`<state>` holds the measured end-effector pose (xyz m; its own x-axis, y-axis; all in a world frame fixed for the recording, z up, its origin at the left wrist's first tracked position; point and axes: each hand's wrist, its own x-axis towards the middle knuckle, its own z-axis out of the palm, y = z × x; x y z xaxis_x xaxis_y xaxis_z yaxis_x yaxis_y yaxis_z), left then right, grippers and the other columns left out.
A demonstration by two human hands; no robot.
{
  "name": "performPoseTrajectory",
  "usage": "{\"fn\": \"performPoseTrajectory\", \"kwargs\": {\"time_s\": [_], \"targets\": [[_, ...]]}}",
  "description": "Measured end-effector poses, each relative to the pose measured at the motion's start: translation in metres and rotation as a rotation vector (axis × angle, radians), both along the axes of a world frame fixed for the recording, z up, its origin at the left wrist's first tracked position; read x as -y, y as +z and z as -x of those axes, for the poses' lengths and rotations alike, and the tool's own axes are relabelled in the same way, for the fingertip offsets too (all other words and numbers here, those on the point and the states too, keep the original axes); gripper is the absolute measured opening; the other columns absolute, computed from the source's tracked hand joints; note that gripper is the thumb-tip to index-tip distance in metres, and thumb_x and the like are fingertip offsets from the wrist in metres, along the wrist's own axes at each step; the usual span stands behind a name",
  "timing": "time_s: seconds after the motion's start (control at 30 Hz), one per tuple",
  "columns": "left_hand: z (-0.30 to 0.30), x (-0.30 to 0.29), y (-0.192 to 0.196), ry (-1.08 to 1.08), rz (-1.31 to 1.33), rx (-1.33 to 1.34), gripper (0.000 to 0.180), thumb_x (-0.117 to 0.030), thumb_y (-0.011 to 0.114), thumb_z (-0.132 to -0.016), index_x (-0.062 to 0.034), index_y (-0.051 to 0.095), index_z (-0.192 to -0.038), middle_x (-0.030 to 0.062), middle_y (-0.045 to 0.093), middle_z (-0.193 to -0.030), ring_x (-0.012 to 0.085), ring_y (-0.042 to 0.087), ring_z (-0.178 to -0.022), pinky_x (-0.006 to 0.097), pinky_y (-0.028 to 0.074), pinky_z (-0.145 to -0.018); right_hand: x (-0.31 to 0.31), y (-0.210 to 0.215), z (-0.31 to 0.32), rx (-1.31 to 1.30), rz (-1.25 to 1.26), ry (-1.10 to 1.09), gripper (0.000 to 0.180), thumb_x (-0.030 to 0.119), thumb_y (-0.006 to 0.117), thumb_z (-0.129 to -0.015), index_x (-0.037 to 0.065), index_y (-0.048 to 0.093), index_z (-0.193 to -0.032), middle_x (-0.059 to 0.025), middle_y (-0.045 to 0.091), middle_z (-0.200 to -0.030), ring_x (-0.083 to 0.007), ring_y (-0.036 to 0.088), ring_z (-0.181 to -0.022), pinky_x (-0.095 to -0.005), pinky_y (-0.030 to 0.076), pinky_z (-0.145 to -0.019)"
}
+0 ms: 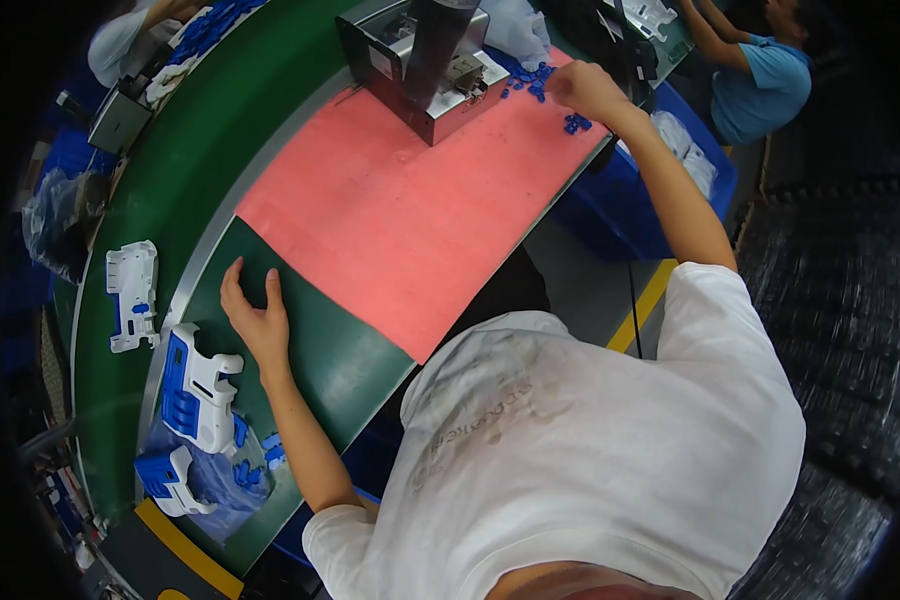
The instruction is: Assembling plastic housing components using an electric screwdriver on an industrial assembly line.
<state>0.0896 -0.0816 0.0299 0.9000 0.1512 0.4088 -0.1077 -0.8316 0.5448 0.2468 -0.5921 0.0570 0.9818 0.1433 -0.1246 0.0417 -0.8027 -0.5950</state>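
My left hand (258, 318) hovers over the green table at the left, thumb and fingers apart, holding nothing. It is nearest to a white-and-blue plastic housing (210, 395), which lies beside the conveyor. At the far right of the pink mat (370, 220), my right hand (588, 92) reaches down among small blue plastic parts (576, 123). Its fingers are bent together, and whatever is at their tips is hidden. More small blue parts (526, 82) lie just left of that hand. A metal machine (440, 90) with a dark upright column stands left of them.
A green conveyor (185, 170) curves along the far side, carrying a white plastic shell (132, 295). Another white-and-blue housing (173, 480) and a clear plastic bag (235, 505) lie at lower left. A blue bin (610, 215) stands below the table's right edge. Co-workers sit across and at upper right.
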Motion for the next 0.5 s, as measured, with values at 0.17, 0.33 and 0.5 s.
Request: {"fn": "performPoseTrajectory", "kwargs": {"time_s": [0.17,0.33,0.5], "targets": [[-0.004,0.006,0.002,-0.02,-0.009,-0.003,0.047,-0.021,0.07,-0.085,-0.0008,0.054,-0.125,0.0163,0.056,-0.126,0.0321,0.049,-0.12,0.039,0.037,-0.103,0.024,-0.037,-0.007,0.077,0.305,0.167,0.02,0.004,0.068,-0.073,0.003,0.071,-0.093,-0.0157,0.071,-0.084,-0.0265,0.07,-0.076,-0.0341,0.056,-0.068],[-0.002,0.005,0.0,-0.004,-0.011,-0.011,0.047,-0.02,0.07,-0.085,-0.001,0.054,-0.125,0.0164,0.056,-0.126,0.0322,0.049,-0.12,0.039,0.037,-0.103,0.008,-0.012,-0.002,0.045,0.263,0.09,0.021,-0.001,0.066,-0.072,0.002,0.071,-0.093,-0.015,0.071,-0.087,-0.0249,0.07,-0.084,-0.0333,0.055,-0.075],[-0.004,0.005,-0.001,-0.009,-0.022,-0.009,0.047,-0.02,0.07,-0.085,-0.0014,0.054,-0.125,0.0163,0.055,-0.127,0.0323,0.049,-0.12,0.04,0.037,-0.104,-0.006,-0.002,-0.002,0.086,-0.086,0.093,0.02,-0.002,0.065,-0.078,-0.001,0.068,-0.097,-0.0112,0.071,-0.084,-0.0175,0.068,-0.077,-0.031,0.055,-0.069]]}}
